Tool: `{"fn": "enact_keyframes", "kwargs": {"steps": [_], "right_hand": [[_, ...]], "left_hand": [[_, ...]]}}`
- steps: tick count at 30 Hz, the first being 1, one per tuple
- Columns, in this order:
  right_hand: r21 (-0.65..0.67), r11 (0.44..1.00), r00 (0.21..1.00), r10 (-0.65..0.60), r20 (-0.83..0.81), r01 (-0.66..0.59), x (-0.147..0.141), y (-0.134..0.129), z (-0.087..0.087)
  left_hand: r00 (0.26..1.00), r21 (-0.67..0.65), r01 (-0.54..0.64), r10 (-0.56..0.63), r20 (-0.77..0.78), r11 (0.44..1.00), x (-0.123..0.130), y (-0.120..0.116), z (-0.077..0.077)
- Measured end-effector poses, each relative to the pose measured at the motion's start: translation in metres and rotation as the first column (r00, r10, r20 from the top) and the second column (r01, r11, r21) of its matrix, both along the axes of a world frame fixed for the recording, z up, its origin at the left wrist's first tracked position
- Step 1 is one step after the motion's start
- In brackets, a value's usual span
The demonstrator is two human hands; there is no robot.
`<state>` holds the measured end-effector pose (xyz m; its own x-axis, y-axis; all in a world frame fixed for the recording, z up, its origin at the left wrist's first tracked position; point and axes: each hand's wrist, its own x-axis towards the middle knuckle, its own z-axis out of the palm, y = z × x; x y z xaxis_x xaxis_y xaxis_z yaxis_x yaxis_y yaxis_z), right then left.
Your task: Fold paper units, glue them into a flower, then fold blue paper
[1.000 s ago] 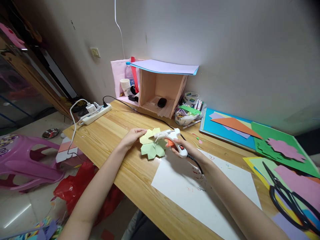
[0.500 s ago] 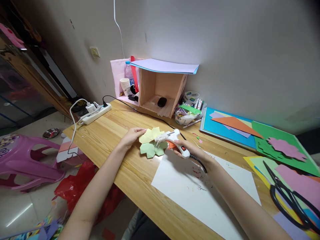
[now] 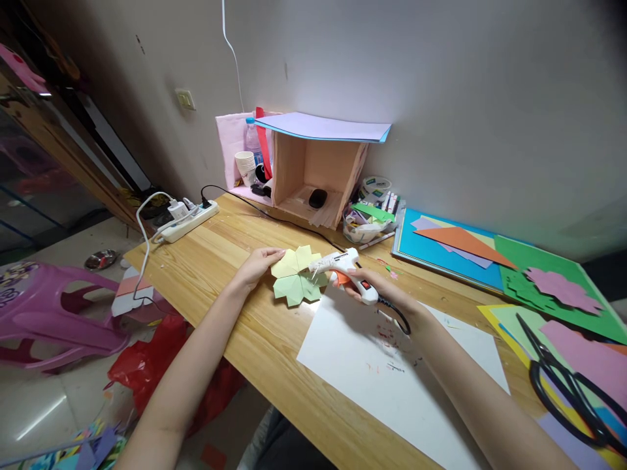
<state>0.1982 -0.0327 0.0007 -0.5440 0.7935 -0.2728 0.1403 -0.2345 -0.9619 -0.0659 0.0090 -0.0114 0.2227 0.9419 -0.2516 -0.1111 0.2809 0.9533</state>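
My left hand (image 3: 260,264) pinches the upper left edge of a paper flower (image 3: 294,277), whose upper half is pale yellow and lower half pale green. The flower is just above or on the wooden table; which, I cannot tell. My right hand (image 3: 369,284) is wrapped round a white glue gun (image 3: 337,262) with an orange trigger. Its nozzle points left, over the right part of the flower. Thin strands hang near the nozzle. A black cord runs from the handle beside my right wrist.
White paper (image 3: 353,365) lies under my right forearm. Black scissors (image 3: 563,378) and coloured sheets (image 3: 450,261) are at the right. Behind stand a cardboard box (image 3: 318,163) and a tub of supplies (image 3: 367,225). A power strip (image 3: 189,223) sits at the left edge.
My right hand has moved the glue gun slightly right, uncovering more of the flower's middle. The flower, still in my left hand, has shifted slightly left and up.
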Motion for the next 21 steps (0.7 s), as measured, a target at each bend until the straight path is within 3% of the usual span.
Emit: {"fn": "enact_keyframes", "kwargs": {"steps": [3, 14, 21], "right_hand": [[0.001, 0.999, 0.999, -0.040, -0.018, 0.040, -0.0003, -0.0012, 0.0018], [0.007, 1.000, 1.000, 0.024, 0.019, -0.024, 0.0001, -0.0007, 0.0013], [0.023, 0.994, 0.993, 0.106, 0.054, -0.108, -0.0091, -0.0020, -0.0043]], "left_hand": [[1.000, 0.002, -0.011, 0.011, 0.005, 1.000, 0.0003, 0.0002, 0.0000], [0.999, 0.014, -0.037, 0.037, -0.022, 0.999, 0.0017, 0.0009, -0.0011], [0.977, -0.012, -0.020, 0.017, -0.211, 1.000, 0.0050, -0.0035, 0.0015]]}}
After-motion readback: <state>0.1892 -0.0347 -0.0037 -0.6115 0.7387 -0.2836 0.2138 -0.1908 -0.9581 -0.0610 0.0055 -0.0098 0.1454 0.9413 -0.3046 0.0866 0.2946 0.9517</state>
